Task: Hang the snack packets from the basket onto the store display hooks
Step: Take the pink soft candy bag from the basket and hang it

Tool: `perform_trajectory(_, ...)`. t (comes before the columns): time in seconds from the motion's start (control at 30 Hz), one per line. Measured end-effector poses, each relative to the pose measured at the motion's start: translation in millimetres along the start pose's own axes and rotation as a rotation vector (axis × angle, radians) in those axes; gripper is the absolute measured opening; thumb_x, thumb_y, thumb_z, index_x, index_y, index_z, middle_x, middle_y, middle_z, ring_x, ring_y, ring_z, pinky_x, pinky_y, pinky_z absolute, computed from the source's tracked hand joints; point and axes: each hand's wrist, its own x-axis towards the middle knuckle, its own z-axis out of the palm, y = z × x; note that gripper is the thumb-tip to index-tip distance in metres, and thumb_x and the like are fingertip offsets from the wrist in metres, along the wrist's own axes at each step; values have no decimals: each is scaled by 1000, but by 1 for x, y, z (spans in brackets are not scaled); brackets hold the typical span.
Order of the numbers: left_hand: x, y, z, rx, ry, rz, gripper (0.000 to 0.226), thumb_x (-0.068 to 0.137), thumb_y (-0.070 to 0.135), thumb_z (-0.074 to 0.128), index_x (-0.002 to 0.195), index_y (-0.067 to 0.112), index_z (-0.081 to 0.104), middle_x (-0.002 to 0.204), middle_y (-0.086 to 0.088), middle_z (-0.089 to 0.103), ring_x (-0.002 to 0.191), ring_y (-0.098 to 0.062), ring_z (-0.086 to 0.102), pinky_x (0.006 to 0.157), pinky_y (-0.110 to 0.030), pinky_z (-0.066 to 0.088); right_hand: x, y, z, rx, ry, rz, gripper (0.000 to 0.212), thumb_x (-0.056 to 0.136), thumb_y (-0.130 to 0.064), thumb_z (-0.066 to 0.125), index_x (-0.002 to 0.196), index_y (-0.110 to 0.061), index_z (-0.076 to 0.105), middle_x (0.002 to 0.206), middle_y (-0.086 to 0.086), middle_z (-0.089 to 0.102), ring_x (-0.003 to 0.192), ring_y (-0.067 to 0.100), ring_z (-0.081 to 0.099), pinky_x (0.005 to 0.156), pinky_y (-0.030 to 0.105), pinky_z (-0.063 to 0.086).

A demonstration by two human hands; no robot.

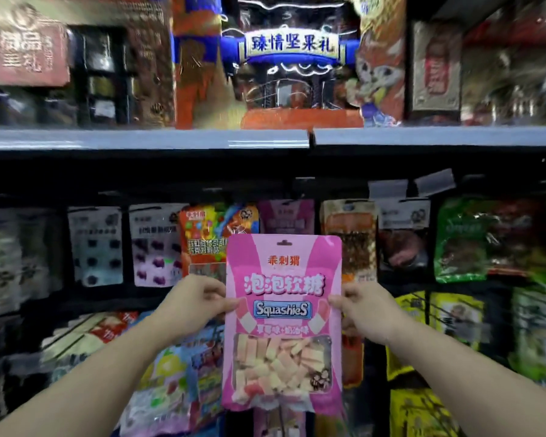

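A pink Squashies candy packet [282,323] is held upright in front of the display, its hang hole at the top centre. My left hand [196,305] pinches its left edge and my right hand [364,310] pinches its right edge, both at mid height. Behind the packet's top hangs another pink packet [286,216] on a hook of the upper row. The hooks themselves are hidden in the dark band under the shelf. The basket is out of view.
A grey shelf edge [139,138] runs across above the hooks, with gift boxes [292,61] on it. Rows of hanging packets fill the display: orange [202,234] at left, brown [349,234] at right, green [460,241] farther right, yellow [438,313] below.
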Motion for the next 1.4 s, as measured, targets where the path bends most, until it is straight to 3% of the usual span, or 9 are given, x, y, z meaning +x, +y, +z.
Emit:
perform_trajectory(0.13,11,0,-9,-2,10,19,33,84,35,70,61,14,59,42,4,39,39,-9,28,46,-20,31,5,-15,0,-44,38,-9,26,94,-21,56,79,-3,66,76,15,72,57,21,63,50,27,46)
perform_trajectory(0.27,35,10,-11,-12,5,60,27,85,30,70,70,8,66,59,-6,60,38,-6,40,42,-20,37,15,-23,-7,-63,136,6,29,94,-22,56,78,1,62,78,18,71,58,24,61,52,31,46)
perform_trajectory(0.4,59,29,-5,-53,-8,108,24,90,24,64,72,9,63,51,2,51,30,-3,36,34,-15,32,30,-27,-20,-110,249,-4,29,93,-24,56,82,1,65,80,15,71,73,34,66,70,47,56)
perform_trajectory(0.53,78,40,3,-11,67,98,26,90,27,63,69,13,61,51,5,47,30,-3,33,35,-12,29,55,-32,-31,-165,270,-16,29,95,-24,55,77,-3,64,73,7,65,63,21,59,63,38,54)
perform_trajectory(0.63,92,44,11,-36,112,65,28,91,24,62,63,20,59,46,8,50,33,-1,38,37,-12,31,75,-31,-39,-155,260,-28,32,95,-24,55,83,4,64,79,17,67,62,21,56,61,33,49)
perform_trajectory(0.83,119,47,33,-81,170,3,14,93,24,58,84,18,68,70,7,65,36,4,50,36,-6,32,115,-17,-48,-179,220,-47,31,96,-24,53,79,1,60,85,19,67,67,25,56,61,31,43)
perform_trajectory(1.03,140,43,44,-75,225,-12,13,93,26,58,85,23,68,81,9,71,69,0,64,51,-13,44,147,-6,-50,-128,183,-72,30,96,-25,53,90,3,64,90,16,70,79,30,68,70,39,55)
perform_trajectory(1.27,162,35,45,-60,246,-24,16,93,26,60,86,19,72,81,4,74,72,-6,67,58,-18,50,175,0,-44,-112,172,-88,31,94,-27,54,89,3,63,87,16,71,81,30,69,75,50,58)
perform_trajectory(1.4,177,24,50,1,228,-67,23,88,33,65,79,14,73,79,-4,75,78,-22,70,73,-42,58,186,9,-44,-157,162,-84,32,95,-25,54,88,6,63,87,19,69,71,27,64,63,32,53)
